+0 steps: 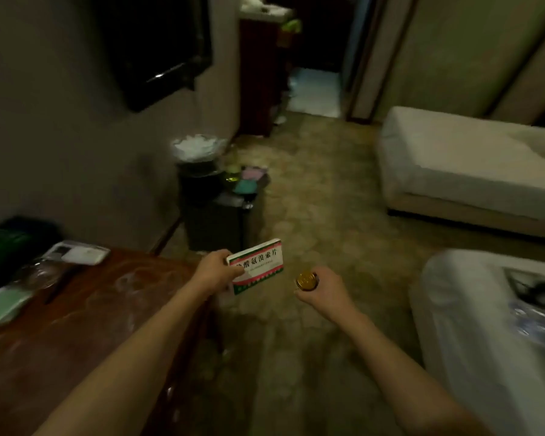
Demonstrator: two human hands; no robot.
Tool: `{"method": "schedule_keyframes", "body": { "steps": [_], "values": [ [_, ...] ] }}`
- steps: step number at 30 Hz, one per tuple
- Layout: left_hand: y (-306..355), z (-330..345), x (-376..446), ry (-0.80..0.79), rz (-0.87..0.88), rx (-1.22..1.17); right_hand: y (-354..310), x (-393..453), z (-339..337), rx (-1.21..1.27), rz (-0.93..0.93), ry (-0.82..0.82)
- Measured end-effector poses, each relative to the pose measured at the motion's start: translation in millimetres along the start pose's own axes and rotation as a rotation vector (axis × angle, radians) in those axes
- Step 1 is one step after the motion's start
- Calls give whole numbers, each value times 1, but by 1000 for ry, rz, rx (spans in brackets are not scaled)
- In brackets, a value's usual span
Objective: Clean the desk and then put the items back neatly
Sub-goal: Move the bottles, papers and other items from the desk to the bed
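Desk [114,309] at left keeps some clutter while left hand [216,269] pinches pill box [258,264] and right hand [320,287] grips gold-capped jar [307,281], both off over carpet, likely clearing for wiping.

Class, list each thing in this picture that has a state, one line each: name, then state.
left hand: grips the medicine box
medicine box: held in the air, off the desk
right hand: grips the gold-capped bottle
gold-capped bottle: held, cap on
desk: some items on it
waste bin: heaped full
television: off
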State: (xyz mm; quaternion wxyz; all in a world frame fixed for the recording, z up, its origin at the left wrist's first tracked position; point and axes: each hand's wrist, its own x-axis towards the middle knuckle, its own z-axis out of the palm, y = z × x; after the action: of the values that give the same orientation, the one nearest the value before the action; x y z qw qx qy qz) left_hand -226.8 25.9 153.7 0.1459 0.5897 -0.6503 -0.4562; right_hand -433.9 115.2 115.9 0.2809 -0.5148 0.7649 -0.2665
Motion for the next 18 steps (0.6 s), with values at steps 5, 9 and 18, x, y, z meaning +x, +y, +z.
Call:
{"method": "schedule_keyframes", "body": {
  "steps": [5, 9, 18],
  "values": [
    [114, 129, 30, -267, 165, 85, 101, -39, -105, 99, 248, 242],
    [184, 236, 32, -522, 307, 152, 175, -87, -163, 178, 416, 452],
    [295, 445, 37, -896, 558, 365, 300, -148, -244, 126, 782, 775]
  ]
}}
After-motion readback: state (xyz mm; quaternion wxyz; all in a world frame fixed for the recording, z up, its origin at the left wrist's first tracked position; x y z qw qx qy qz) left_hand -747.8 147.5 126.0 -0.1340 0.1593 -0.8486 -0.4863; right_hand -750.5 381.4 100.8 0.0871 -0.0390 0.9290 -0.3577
